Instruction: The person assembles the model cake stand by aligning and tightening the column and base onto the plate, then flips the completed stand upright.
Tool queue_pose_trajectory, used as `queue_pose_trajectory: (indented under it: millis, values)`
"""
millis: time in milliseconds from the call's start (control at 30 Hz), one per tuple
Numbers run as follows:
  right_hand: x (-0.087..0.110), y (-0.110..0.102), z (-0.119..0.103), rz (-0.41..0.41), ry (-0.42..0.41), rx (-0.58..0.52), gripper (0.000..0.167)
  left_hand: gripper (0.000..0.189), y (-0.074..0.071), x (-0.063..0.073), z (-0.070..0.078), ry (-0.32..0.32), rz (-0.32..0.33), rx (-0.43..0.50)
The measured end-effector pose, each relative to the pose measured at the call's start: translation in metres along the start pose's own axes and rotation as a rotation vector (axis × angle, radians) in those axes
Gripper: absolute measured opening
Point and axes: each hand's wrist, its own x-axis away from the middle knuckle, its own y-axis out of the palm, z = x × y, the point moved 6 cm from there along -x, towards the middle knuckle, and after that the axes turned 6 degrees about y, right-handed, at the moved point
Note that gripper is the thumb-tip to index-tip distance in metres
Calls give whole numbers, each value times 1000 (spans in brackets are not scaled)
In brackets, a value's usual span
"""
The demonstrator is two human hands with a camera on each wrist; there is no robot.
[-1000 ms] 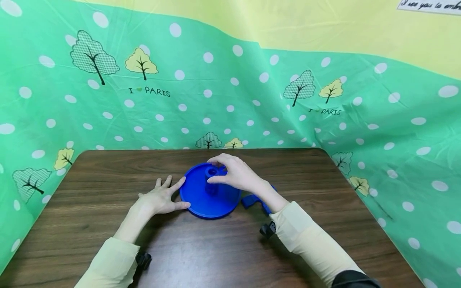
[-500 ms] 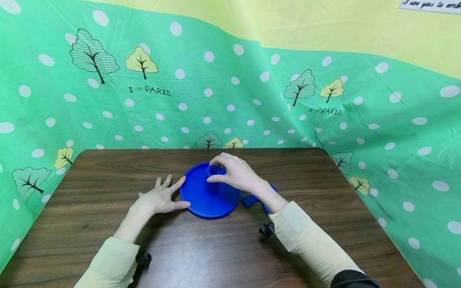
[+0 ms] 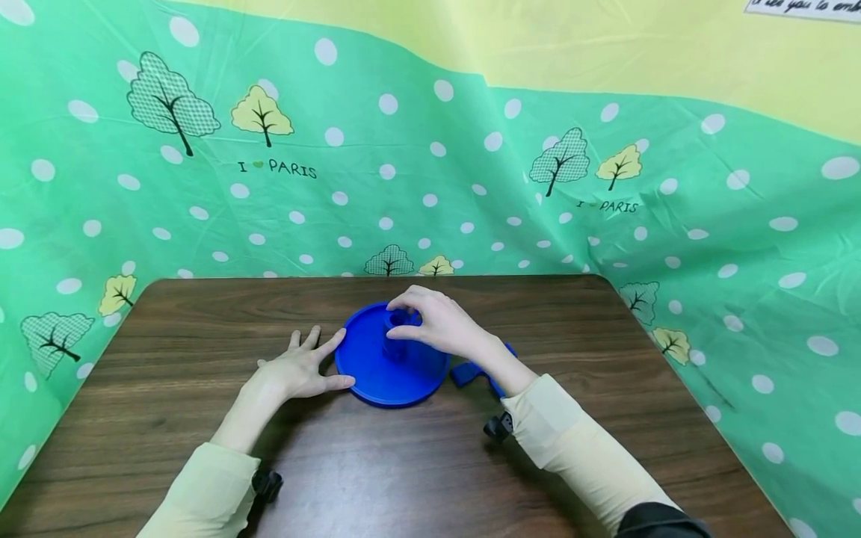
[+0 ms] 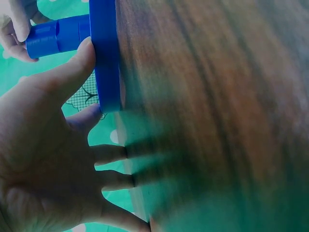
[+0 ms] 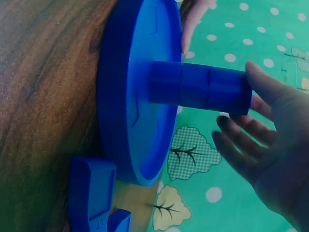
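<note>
A round blue tray-like base (image 3: pixel 359 377) with a raised rim lies flat on the table. From its middle rises an upright blue hollow post (image 5: pixel 193 87), made of stacked cylindrical sections. The thumb and fingers of my right hand (image 3: pixel 444 325) pinch the post's top section; the fingers' far contact is partly hidden. My left hand (image 3: pixel 296 375) is spread out, its thumb and index finger touching the base's left rim. The other left fingers reach toward the tabletop, as the left wrist view shows.
An angular blue piece (image 3: pixel 466 374) lies right of the base, partly under my right forearm; in the right wrist view, a blue block (image 5: pixel 89 193) sits close to the rim. The brown wooden table (image 3: pixel 202 329) ends at a green dotted cloth (image 3: pixel 323 246).
Both hands and the base stay in nearly the same place. The right fingers shift very slightly at the post's top.
</note>
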Motion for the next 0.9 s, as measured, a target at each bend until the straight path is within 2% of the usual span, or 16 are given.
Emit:
queue_pose_trajectory:
  millis: [133,267,367,500,600,733,833,900]
  values:
    - [0,-1,1,12,30,26,53,97,0,0,0,0,0,5]
    - [1,0,-1,-47,-32,-52,51,97,0,0,0,2,-1,3]
    - [1,1,-2,-55,-48,-45,45,97,0,0,1,2,-2,1]
    - [0,0,-1,11,29,66,43,97,0,-1,1,4,-2,0]
    - [0,-1,-1,17,63,79,51,96,0,-1,1,4,-1,0]
    - [1,-1,-1,-52,4,-13,57,97,1,-1,0,3,-2,1]
    - [2,1,-3,-82,-48,-63,51,97,0,-1,0,4,-3,1]
    - [1,2,-3,-69,-50,-58,46,97,0,-1,0,6,-2,-1]
